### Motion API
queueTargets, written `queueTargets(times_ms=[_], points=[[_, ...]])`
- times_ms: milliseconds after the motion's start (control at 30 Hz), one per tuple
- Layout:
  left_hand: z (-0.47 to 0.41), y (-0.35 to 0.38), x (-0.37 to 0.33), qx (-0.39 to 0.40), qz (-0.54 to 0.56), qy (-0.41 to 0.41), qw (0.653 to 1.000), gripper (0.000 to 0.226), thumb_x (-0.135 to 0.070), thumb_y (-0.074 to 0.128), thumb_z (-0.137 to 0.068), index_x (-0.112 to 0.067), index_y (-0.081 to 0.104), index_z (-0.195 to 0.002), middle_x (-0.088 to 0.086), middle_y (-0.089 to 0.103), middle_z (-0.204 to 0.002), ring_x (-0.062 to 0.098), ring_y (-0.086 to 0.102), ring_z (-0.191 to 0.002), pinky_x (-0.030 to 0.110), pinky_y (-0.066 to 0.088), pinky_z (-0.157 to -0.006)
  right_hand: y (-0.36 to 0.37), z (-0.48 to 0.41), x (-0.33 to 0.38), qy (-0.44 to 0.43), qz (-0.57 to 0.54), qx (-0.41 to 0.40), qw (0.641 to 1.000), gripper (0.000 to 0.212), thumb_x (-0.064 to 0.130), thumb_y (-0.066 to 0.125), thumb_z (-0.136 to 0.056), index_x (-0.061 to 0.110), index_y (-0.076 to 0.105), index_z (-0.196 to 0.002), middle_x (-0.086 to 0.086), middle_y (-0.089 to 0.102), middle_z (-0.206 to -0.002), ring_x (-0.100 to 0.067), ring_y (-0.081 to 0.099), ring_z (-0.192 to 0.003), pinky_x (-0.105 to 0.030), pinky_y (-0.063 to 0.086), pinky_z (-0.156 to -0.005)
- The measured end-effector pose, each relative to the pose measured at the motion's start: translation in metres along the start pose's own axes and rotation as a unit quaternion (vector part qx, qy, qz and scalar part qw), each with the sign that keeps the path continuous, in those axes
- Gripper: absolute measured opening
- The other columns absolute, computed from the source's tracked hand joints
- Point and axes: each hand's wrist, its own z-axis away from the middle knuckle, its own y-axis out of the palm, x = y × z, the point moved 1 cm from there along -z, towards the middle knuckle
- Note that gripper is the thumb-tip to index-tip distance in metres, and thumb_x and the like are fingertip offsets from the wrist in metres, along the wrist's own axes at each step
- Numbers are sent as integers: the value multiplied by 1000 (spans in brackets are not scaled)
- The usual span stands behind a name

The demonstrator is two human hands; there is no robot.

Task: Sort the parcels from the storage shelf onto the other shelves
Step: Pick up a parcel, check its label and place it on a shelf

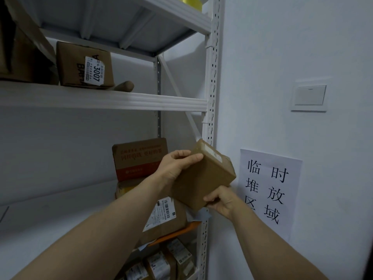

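Observation:
A small brown cardboard parcel [203, 176] is held tilted in the air in front of the white shelf's right upright [211, 98]. My left hand [175, 166] grips its upper left edge, thumb on top. My right hand [221, 200] pinches its lower right corner from below. Behind it on the shelf stands a brown and red box [139, 158] on top of a larger labelled parcel [163, 219]. Several more labelled parcels [161, 263] lie on the level below.
On the upper shelf board [101, 100] stands a brown box labelled 3007 [84, 65] beside a bigger dark carton [22, 51]. A yellow roll [191, 2] sits on the top level. The white wall at right carries a paper sign [270, 190] and a light switch [309, 96].

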Motion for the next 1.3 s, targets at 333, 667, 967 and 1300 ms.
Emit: queueTargets(times_ms=[333,667,967,1300], points=[[-3,-57,-30,56,-295,-65,952,106,-8,80,-70,-22,14,-152,-5,46,-125,20,47,-113,34,48,-90,42,-8,14,41,-73,107,991,40,-13,34,-57,10,46,-88,-12,56,-88,-33,55,-88,-46,54,-74],[-27,-126,-47,-88,-376,-57,920,90,-17,81,-72,-12,31,-147,5,43,-130,24,48,-113,27,46,-86,93,-53,39,-83,32,44,995,70,0,57,-85,36,39,-142,-3,46,-125,-23,43,-119,-48,42,-104],[-62,-170,-14,-190,-352,-14,917,76,-25,85,-69,-16,52,-137,4,48,-140,26,47,-128,33,40,-107,131,-120,14,-21,177,49,983,36,10,59,-86,21,54,-121,-1,58,-111,-21,50,-108,-43,39,-103],[-99,-203,35,-221,-422,-13,879,67,-32,86,-66,-23,61,-127,13,40,-134,29,51,-116,35,42,-107,146,-177,-22,67,289,-2,955,66,4,55,-89,11,27,-149,-15,38,-147,-33,36,-135,-43,34,-106]])
